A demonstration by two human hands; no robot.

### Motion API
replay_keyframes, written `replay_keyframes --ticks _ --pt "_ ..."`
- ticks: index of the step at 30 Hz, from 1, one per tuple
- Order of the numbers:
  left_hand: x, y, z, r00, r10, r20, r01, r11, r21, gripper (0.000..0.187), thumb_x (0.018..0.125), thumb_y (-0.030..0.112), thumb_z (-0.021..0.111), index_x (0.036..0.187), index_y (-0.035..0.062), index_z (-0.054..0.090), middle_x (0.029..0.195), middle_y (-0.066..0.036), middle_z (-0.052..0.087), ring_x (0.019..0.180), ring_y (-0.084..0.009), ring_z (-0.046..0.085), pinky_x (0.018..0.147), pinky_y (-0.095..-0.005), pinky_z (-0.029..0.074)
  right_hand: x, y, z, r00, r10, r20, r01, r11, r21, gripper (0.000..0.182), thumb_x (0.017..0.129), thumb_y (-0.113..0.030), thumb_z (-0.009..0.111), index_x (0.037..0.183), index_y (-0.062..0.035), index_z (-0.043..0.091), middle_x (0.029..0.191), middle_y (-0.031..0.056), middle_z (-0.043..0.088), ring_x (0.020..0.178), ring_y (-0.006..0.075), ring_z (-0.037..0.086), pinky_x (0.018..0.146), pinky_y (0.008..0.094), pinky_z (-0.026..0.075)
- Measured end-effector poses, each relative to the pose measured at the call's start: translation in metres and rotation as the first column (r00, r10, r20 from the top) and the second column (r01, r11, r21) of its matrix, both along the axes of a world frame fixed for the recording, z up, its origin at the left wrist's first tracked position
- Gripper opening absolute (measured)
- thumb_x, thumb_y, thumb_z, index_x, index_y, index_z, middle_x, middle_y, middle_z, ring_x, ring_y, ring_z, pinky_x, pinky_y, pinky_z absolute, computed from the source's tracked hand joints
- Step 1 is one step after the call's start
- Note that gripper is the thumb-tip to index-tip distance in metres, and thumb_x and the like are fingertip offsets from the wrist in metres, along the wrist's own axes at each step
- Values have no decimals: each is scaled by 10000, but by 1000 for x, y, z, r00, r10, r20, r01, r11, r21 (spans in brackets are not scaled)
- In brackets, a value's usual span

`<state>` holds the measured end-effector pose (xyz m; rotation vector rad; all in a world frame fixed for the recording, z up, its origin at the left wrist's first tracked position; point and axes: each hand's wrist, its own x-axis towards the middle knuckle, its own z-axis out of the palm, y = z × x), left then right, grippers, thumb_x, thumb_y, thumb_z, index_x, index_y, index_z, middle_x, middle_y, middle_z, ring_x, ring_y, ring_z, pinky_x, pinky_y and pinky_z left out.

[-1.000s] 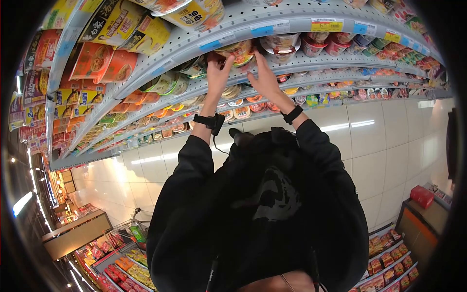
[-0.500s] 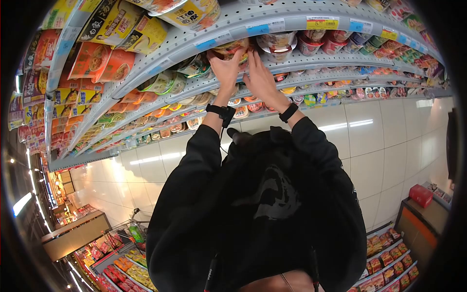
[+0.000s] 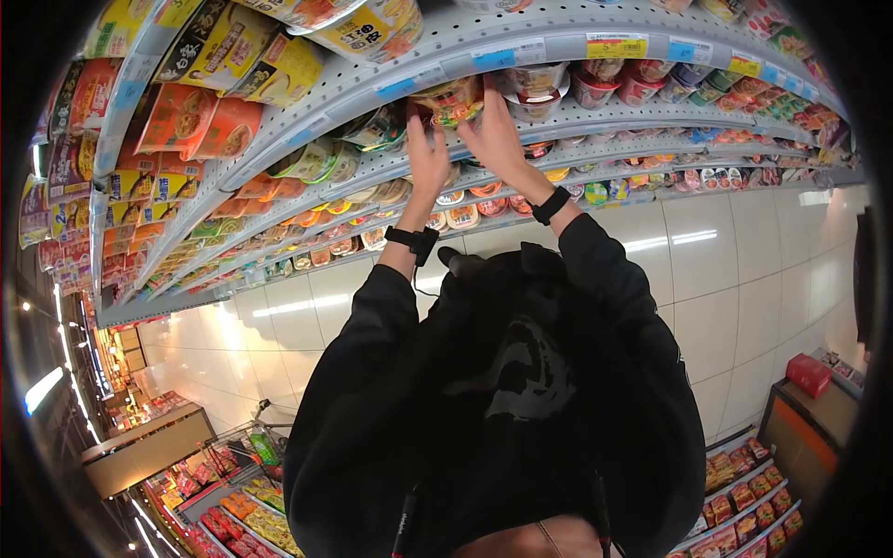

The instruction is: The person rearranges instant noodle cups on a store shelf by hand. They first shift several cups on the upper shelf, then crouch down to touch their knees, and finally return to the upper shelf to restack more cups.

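Under the price-label strip, an instant noodle bowl [image 3: 450,100] with a yellow, red and green wrapper sits on the second shelf. My left hand [image 3: 427,156] is at its left side, with the fingertips partly hidden behind the shelf edge and the bowl. On the right side, my right hand [image 3: 496,139] has its thumb against the lower front and its fingers reaching up along the side. The bowl is between both hands. White-rimmed noodle bowls [image 3: 533,91] stand just to the right, and a dark green bowl [image 3: 379,128] is to the left.
An upper shelf edge [image 3: 502,58] with price labels overhangs my hands. Orange noodle cups [image 3: 200,123] and yellow-black ones [image 3: 214,42] stand at left. Behind me are a shopping cart [image 3: 265,445], a red box [image 3: 807,374] and product racks [image 3: 744,493].
My hands have spread to the two sides of the noodle bowl, uncovering more of its front. The right thumb has moved down to its lower front.
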<state>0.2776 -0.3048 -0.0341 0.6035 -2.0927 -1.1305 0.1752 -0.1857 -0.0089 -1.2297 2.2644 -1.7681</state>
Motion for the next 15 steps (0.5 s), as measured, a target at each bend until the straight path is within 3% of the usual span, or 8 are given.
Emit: replay_keyframes --ticks 1,2,4,7,9,11,13,15 --pt "3 -2 -3 983 58 172 -26 983 -182 480 1009 42 525 1450 -42 357 1416 -186 524 1287 -266 540 1085 -356 401 -3 -4 -3 1000 7 -3 -7 1000 2 878 896 -231 708 1528 103 199 1433 350 420 1304 490 450 1067 470 411" --pt "4 -5 -7 983 67 169 -36 983 -181 480 1009 42 525 1450 -42 357 1416 -186 524 1287 -266 540 1085 -356 401 -6 -10 -8 1000 -23 -3 23 1000 7 901 882 -247 730 1526 99 204 1416 343 438 1297 485 458 1061 469 416" --pt "3 -13 -10 999 -7 36 11 995 -99 478 975 121 569 1393 -56 419 1304 -253 559 1173 -385 578 997 -428 463 -7 -16 -7 999 -41 -9 41 999 8 925 868 -263 752 1525 95 208 1399 337 457 1290 481 465 1054 468 421" --pt "3 -11 -8 992 -74 -106 71 997 -33 509 987 154 567 1431 -35 406 1323 -251 556 1158 -373 587 973 -431 465 -8 -18 2 997 -36 -68 34 999 -29 965 827 -285 796 1522 77 233 1380 323 478 1281 466 482 1056 465 423" --pt "6 -4 2 997 -50 -52 50 999 -4 519 996 169 555 1447 -31 395 1319 -243 559 1149 -358 590 965 -416 466 -7 -18 8 997 10 73 -7 999 -35 1048 743 -253 845 1522 73 224 1396 318 464 1294 480 456 1086 474 401" --pt "11 4 24 1000 -29 4 29 999 22 529 1006 184 544 1464 -26 384 1314 -235 562 1139 -343 593 956 -401 467 -10 -23 2 997 6 79 -3 999 -33 1049 741 -266 851 1518 72 231 1397 311 464 1295 472 459 1084 472 402" --pt "12 10 45 995 5 99 -27 975 222 466 1037 208 481 1429 -33 404 1302 -220 568 1118 -349 591 979 -372 450 -12 -25 1 997 -6 82 9 999 -32 1050 740 -279 857 1513 72 239 1398 305 464 1296 464 462 1082 470 404" --pt "7 9 55 999 25 41 -34 971 236 443 1044 214 453 1407 -37 412 1303 -216 561 1115 -356 575 1003 -362 426 -10 -22 0 999 -11 43 13 999 -40 1037 748 -289 857 1507 70 249 1395 300 461 1302 454 459 1079 469 404"
